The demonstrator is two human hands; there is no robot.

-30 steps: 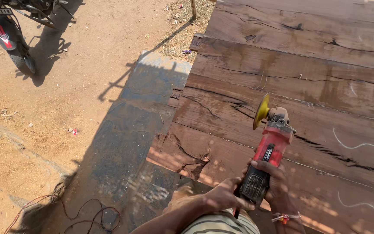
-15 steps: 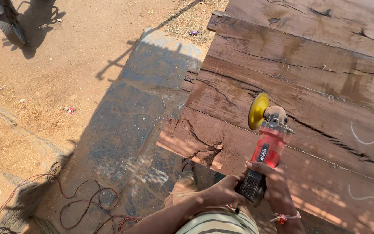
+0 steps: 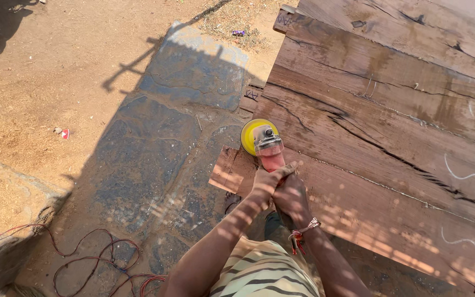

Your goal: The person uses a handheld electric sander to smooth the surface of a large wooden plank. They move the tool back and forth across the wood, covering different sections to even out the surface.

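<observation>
Red-bodied angle grinder point(image 3: 269, 151) with a yellow sanding disc point(image 3: 250, 136), gripped in both hands at the near left edge of a stack of weathered planks point(image 3: 391, 126). The left hand point(image 3: 268, 180) is closed over the rear of the tool body, thumb and fingers wrapped across it; the right hand point(image 3: 290, 198) is closed around the same grip just beneath and behind, the two hands touching. A red and white thread band point(image 3: 302, 230) circles the right wrist. The disc stands at the plank edge, facing left, with the grey gear head point(image 3: 266, 138) just above the red casing. The planks are brown, cracked along the grain and marked with pale chalk curves point(image 3: 464, 175); dappled light falls on the nearest board. Below the forearms shows a striped garment point(image 3: 265, 272). Left of the planks lie dark stone slabs point(image 3: 160, 143) in shadow, then sandy ground point(image 3: 45, 82). A red cable point(image 3: 83, 264) loops over the ground at lower left.
</observation>
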